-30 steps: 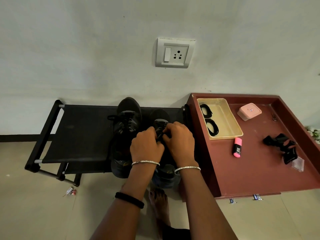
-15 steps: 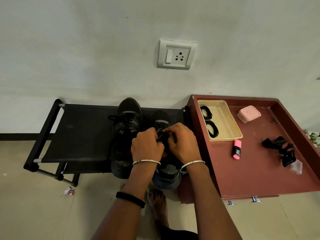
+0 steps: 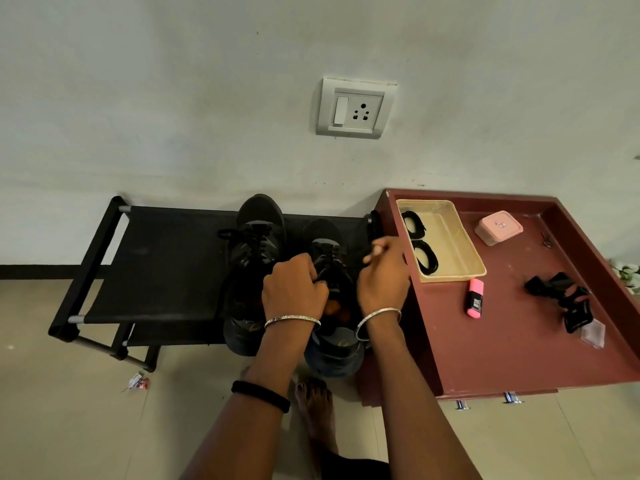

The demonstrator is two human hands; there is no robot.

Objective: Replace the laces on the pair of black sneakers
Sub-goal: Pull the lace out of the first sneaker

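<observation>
Against the pale wall, a black fabric shoe rack (image 3: 156, 265) carries two black sneakers side by side, the left sneaker (image 3: 258, 230) and the right sneaker (image 3: 325, 237). My left hand (image 3: 294, 289) curls knuckles-up over the right one, fingers gripping its lace (image 3: 327, 260), while my right hand (image 3: 384, 275) sits off to its right, pinching a strand of that lace. Two coiled black laces (image 3: 426, 258) lie in one beige tray (image 3: 450, 237) on the maroon table (image 3: 502, 341).
</observation>
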